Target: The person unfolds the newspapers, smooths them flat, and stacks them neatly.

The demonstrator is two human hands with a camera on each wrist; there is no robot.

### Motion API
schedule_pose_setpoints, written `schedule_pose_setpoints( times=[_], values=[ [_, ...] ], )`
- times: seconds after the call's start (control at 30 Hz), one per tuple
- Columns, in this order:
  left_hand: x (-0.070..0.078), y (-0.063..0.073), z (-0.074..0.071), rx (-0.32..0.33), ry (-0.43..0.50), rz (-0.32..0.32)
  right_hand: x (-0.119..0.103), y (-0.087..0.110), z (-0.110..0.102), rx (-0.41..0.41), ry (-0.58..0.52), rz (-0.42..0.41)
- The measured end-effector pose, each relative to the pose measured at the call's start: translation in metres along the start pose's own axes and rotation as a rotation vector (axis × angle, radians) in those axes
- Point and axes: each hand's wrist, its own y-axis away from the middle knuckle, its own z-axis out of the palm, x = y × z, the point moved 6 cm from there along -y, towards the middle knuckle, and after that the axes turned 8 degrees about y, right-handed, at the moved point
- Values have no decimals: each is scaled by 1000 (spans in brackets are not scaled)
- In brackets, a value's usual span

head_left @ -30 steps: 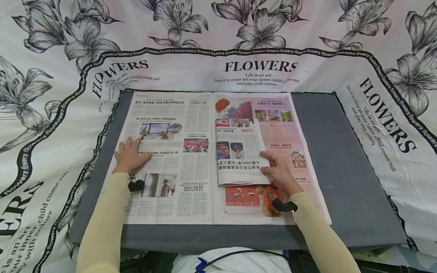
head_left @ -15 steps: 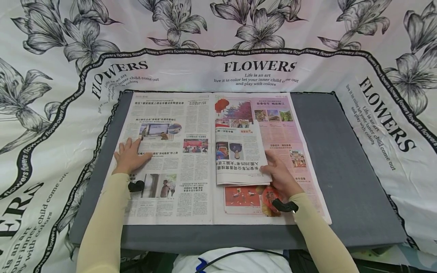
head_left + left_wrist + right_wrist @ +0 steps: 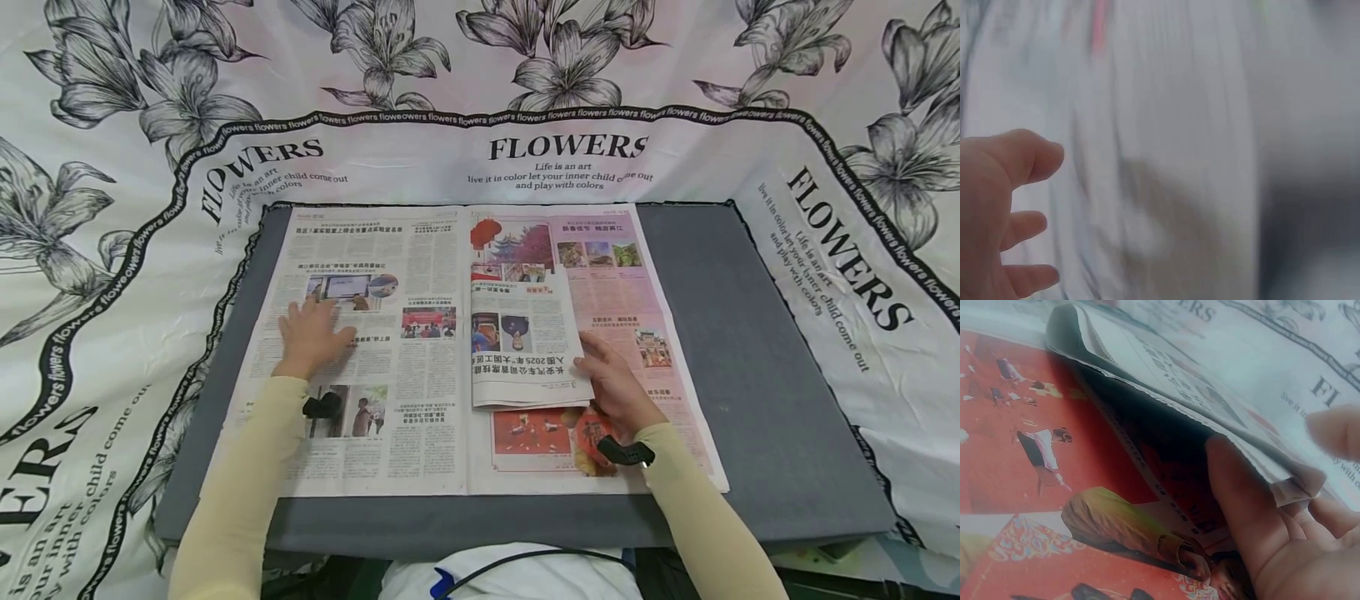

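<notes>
A folded newspaper (image 3: 525, 342) lies over the right page of a wide spread newspaper (image 3: 427, 408). My right hand (image 3: 618, 387) holds the folded one by its right edge. In the right wrist view a finger (image 3: 1244, 506) passes under the folded sheets, which stand a little off the red printed page, while another digit shows above them. Over the spread newspaper's left page is my left hand (image 3: 311, 337), fingers spread and nothing held. The left wrist view is blurred by motion; there the thumb and two fingers of the left hand (image 3: 997, 219) appear, with a shadow on the paper.
Both newspapers lie on a dark grey board (image 3: 757, 375), bare on its right side. A white cloth (image 3: 405, 158) with printed flowers and lettering surrounds it. A black cable (image 3: 525, 552) crosses white fabric below the front edge.
My left hand has moved to the right across the left page. The right hand's upper finger has slid from the folded newspaper's top to its edge; the hand stays in place.
</notes>
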Motion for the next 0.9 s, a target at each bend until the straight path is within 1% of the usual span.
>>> schedule_pose_setpoints(
  times=[0.07, 0.17, 0.23, 0.3, 0.37, 0.4, 0.43, 0.5, 0.57, 0.63, 0.7, 0.9],
  values=[
    [36, 2, 10, -3, 6, 97, -1, 1, -2, 1, -17, -9],
    [97, 12, 34, -37, 35, 284, -1, 2, -2, -2, -50, -22],
    [137, 24, 54, -81, 31, 411, -1, 3, -1, -17, -68, -36],
    [172, 37, 75, -136, 11, 519, -1, 3, 0, -15, -87, -42],
    [201, 49, 96, -199, -22, 602, -1, 2, 0, -12, -92, -47],
    [212, 55, 105, -233, -38, 631, 0, 2, 0, -7, -89, -46],
    [221, 60, 114, -267, -54, 644, 0, 2, 0, -4, -88, -42],
    [233, 67, 130, -324, -82, 656, 1, 2, 1, -5, -89, -31],
    [239, 71, 141, -367, -105, 650, 1, 1, 2, -9, -94, -17],
    [241, 73, 150, -397, -118, 634, 1, 2, 4, -18, -99, -1],
    [241, 75, 155, -412, -130, 629, 0, 2, 5, -19, -108, 11],
    [242, 77, 159, -399, -147, 659, -2, 5, 4, -15, -116, 13]
  ],
)
